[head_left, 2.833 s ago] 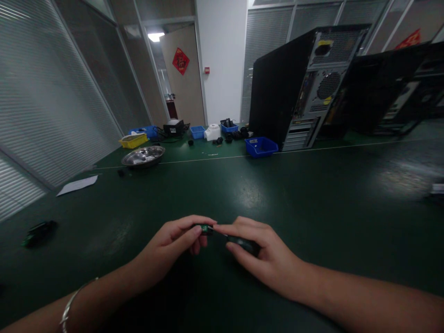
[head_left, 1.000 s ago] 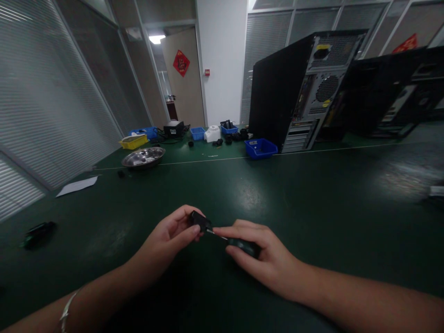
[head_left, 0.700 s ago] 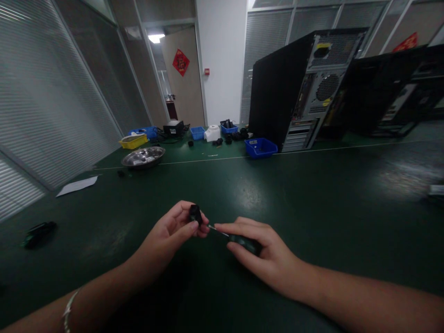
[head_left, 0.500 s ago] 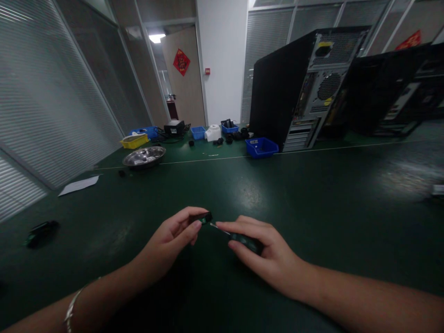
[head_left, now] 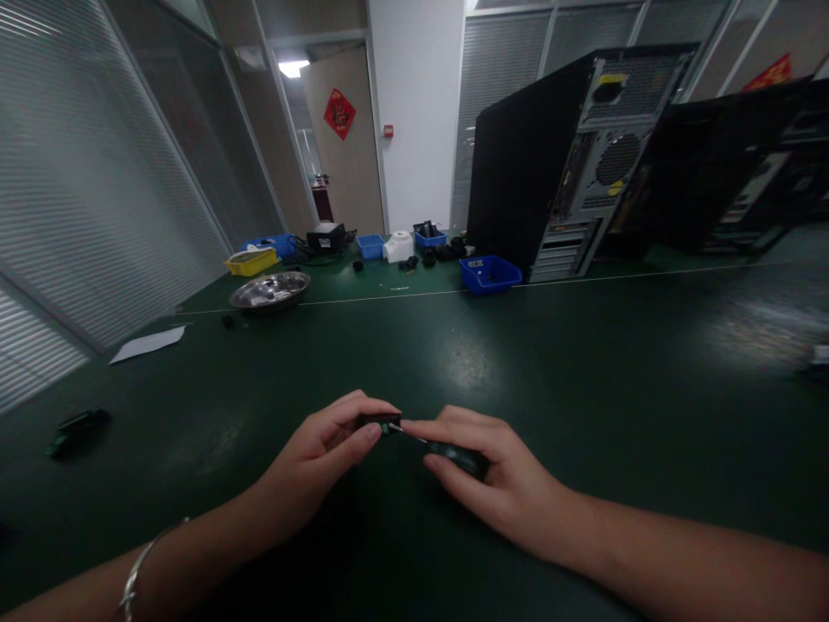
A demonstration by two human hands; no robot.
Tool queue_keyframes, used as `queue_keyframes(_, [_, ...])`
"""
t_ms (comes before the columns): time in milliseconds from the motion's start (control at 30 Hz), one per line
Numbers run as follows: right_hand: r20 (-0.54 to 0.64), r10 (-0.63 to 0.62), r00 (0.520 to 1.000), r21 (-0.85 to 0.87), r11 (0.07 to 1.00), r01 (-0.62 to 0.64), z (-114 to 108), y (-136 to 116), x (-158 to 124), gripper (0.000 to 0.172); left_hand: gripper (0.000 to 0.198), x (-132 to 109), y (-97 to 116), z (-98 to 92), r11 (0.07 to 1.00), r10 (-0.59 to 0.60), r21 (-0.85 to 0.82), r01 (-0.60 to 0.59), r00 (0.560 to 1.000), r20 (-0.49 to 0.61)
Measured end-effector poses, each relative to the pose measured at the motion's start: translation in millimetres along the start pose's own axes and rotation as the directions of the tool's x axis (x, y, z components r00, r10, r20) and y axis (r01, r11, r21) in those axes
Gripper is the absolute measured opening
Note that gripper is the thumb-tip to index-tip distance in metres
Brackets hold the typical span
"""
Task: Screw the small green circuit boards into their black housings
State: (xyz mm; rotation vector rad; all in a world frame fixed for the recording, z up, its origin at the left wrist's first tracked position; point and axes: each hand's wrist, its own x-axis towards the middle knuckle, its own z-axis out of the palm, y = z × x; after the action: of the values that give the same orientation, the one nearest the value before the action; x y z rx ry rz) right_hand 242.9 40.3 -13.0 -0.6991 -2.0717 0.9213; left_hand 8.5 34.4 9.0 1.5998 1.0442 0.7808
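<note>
Between the thumb and fingers of my left hand (head_left: 330,445) is a small black part with a green piece on it (head_left: 387,427); its exact kind is too small to tell. My right hand (head_left: 489,458) is closed around the dark handle of a screwdriver (head_left: 457,456), index finger stretched along the thin metal shaft. The shaft's tip meets the right end of the small part. Both hands are just above the dark green tabletop (head_left: 401,544), and fingers partly cover the part.
A dark green-and-black object (head_left: 78,430) lies at far left, near a white paper (head_left: 148,344). Further back are a metal bowl (head_left: 270,292), a yellow tray (head_left: 251,262), a blue bin (head_left: 490,275), a white device (head_left: 398,247) and a black computer tower (head_left: 524,164).
My left hand has brought the small part slightly right and down, level with the screwdriver. The gap between the part and the screwdriver tip has closed. My right hand has barely moved.
</note>
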Motion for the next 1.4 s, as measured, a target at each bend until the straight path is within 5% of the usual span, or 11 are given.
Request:
queue_keyframes(967, [-0.022, 0.019, 1.0, -0.01, 1.0, -0.019, 1.4, -1.3, 0.2, 0.04, 0.036, -3.8, 0.2, 7.0, 0.997, -0.037, -0.071, 0.038, 0.999, 0.02])
queue_keyframes(1233, [-0.032, 0.018, 0.999, 0.001, 1.0, -0.018, 1.1, -0.5, 0.1, 0.04, 0.037, -3.5, -2.1, 4.8, 0.993, 0.039, -0.114, -0.033, 0.998, 0.051])
queue_keyframes(1400, [-0.029, 0.023, 0.999, -0.003, 1.0, -0.023, 1.1, -0.2, 0.8, 0.04, 0.035, -3.6, -2.2, 2.5, 0.995, 0.1, -0.006, -0.1, 0.994, 0.054])
